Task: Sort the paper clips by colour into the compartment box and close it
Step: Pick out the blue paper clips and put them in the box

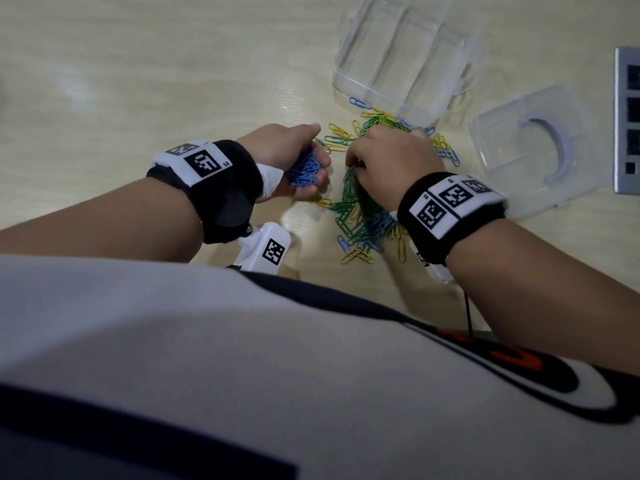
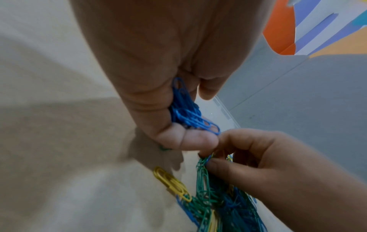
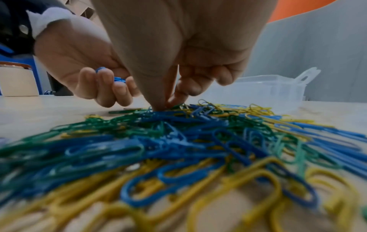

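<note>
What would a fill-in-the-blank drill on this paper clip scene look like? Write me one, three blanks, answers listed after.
1. The left hand holds a bunch of ____ paper clips.
2. The right hand picks at the mixed pile of blue, green and ____ clips.
3. The compartment box holds ____ clips so far.

Missing words: blue; yellow; no

The right hand (image 1: 394, 161) covers the middle of the clip pile (image 1: 360, 216), so which clip its fingertips pinch cannot be told. In the right wrist view the near clips (image 3: 178, 180) at the bottom are blurred. The box (image 1: 398, 53) is cut off by the head view's top edge, and a grey panel (image 1: 627, 119) by its right edge.
</note>
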### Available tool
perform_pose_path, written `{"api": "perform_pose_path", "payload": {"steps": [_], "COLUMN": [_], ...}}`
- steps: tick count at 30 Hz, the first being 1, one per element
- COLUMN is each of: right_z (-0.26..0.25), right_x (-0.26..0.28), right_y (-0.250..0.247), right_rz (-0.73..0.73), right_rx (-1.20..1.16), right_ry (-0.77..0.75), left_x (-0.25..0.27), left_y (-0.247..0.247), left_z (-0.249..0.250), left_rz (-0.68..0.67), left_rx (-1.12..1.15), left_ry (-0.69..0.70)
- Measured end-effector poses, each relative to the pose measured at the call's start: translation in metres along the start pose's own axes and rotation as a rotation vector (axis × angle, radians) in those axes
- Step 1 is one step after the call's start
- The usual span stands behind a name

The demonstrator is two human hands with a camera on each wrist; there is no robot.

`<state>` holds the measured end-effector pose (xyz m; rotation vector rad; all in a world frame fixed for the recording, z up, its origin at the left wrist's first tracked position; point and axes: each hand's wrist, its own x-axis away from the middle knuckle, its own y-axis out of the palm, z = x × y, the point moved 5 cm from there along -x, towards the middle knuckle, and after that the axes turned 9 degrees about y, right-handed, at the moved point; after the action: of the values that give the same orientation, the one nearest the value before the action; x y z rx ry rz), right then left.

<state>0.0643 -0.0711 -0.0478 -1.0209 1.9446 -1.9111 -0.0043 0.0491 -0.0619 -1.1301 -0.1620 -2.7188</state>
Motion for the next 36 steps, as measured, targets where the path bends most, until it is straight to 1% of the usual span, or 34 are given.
{"api": "perform_pose_path", "payload": {"steps": [3,7,12,15,16,18,20,21,22,23,24,25,27,29,30,33,36], "right_z": [0.002,0.008,0.015,0.018,0.016,0.005,-0.009,-0.013,-0.015,-0.014,-0.012,-0.008,0.002,0.012,0.016,0.019,0.016], "right_x": [0.002,0.007,0.008,0.011,0.012,0.014,0.016,0.017,0.017,0.017,0.016,0.015,0.010,0.002,-0.002,-0.012,-0.017], "right_y": [-0.002,-0.012,-0.021,-0.025,-0.027,-0.031,-0.030,-0.027,-0.025,-0.022,-0.021,-0.020,-0.021,-0.020,-0.018,-0.010,-0.009], "right_rz": [0.032,0.112,0.137,0.146,0.148,0.153,0.133,0.120,0.111,0.108,0.117,0.136,0.179,0.174,0.153,0.080,0.084], "right_rx": [-0.007,-0.138,-0.242,-0.360,-0.410,-0.492,-0.521,-0.519,-0.524,-0.542,-0.571,-0.591,-0.554,-0.421,-0.334,-0.145,-0.077], "right_ry": [-0.010,-0.003,0.089,0.131,0.124,0.045,-0.039,-0.048,-0.035,-0.010,0.019,0.052,0.129,0.186,0.195,0.157,0.120], "left_x": [0.000,-0.001,-0.001,-0.002,0.000,0.000,0.001,0.000,0.004,0.000,0.002,0.002,0.002,-0.001,-0.002,-0.001,-0.002], "left_y": [-0.002,-0.003,-0.002,0.001,0.005,0.010,0.011,0.009,0.006,0.004,0.006,0.008,0.009,0.011,0.010,0.008,0.008], "left_z": [0.000,0.000,0.002,0.002,0.003,0.005,0.005,0.003,0.005,0.005,0.002,0.002,0.001,0.000,0.001,0.002,0.003], "left_rz": [0.018,0.025,0.039,0.033,0.029,0.037,0.084,0.111,0.116,0.089,0.053,0.035,0.019,-0.013,-0.021,-0.025,-0.028], "left_rx": [0.013,0.012,0.015,0.022,0.018,0.017,0.069,0.080,0.118,0.101,0.065,0.136,0.024,-0.036,-0.044,-0.034,-0.042], "left_ry": [0.000,0.002,-0.002,-0.004,-0.009,0.003,0.016,0.028,0.023,0.055,0.034,-0.017,-0.015,-0.035,-0.018,-0.005,-0.011]}}
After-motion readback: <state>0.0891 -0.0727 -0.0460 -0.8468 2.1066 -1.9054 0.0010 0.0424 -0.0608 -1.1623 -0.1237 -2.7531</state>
